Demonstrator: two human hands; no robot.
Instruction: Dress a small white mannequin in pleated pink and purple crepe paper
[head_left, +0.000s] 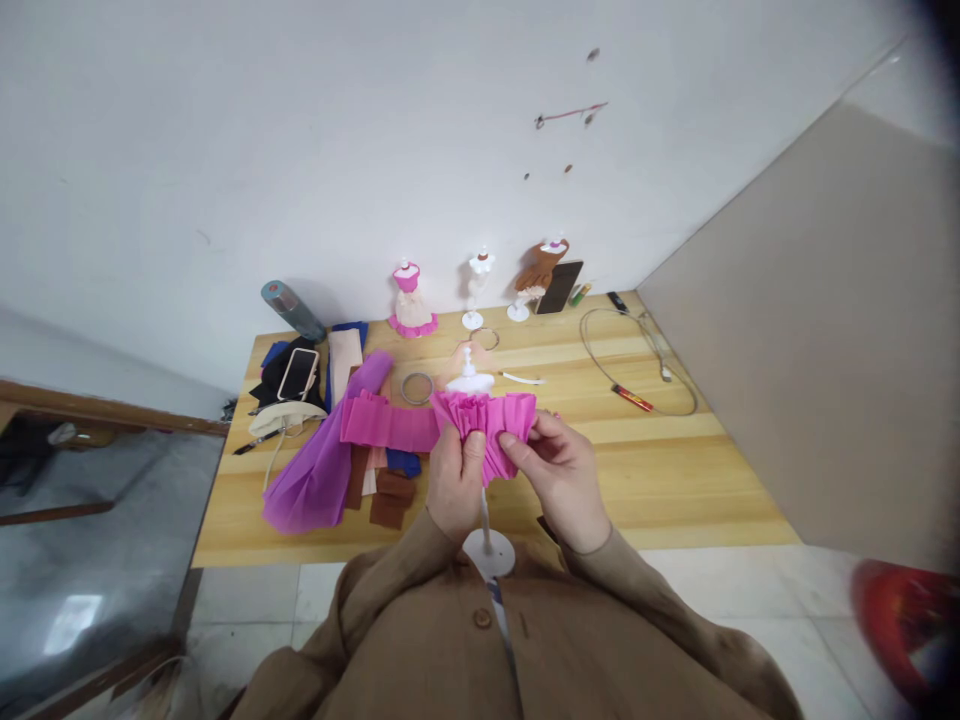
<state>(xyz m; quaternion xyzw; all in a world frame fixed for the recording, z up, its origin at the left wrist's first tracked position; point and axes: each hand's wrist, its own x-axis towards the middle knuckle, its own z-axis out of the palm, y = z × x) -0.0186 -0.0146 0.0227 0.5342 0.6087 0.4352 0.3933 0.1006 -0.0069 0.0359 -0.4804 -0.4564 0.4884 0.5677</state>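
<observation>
We held the pink pleated strip (491,412) against our side of a white mannequin (469,384), our left hand (454,490) pinching its gathers, our right hand (571,490) pinching its 3 o'clock end. Purple fabric (319,475) lay at 8 o'clock; 3 small mannequins (478,284) stood from 11 to 1 o'clock.

Three little dress stands (481,280) are far back, and one near stand (469,383) makes four. There are two hands: one left hand (456,488), one right hand (568,490). There's one pink strip (397,426), one purple sheet (321,475), two rings (418,403), and one bottle (294,309) far left.
</observation>
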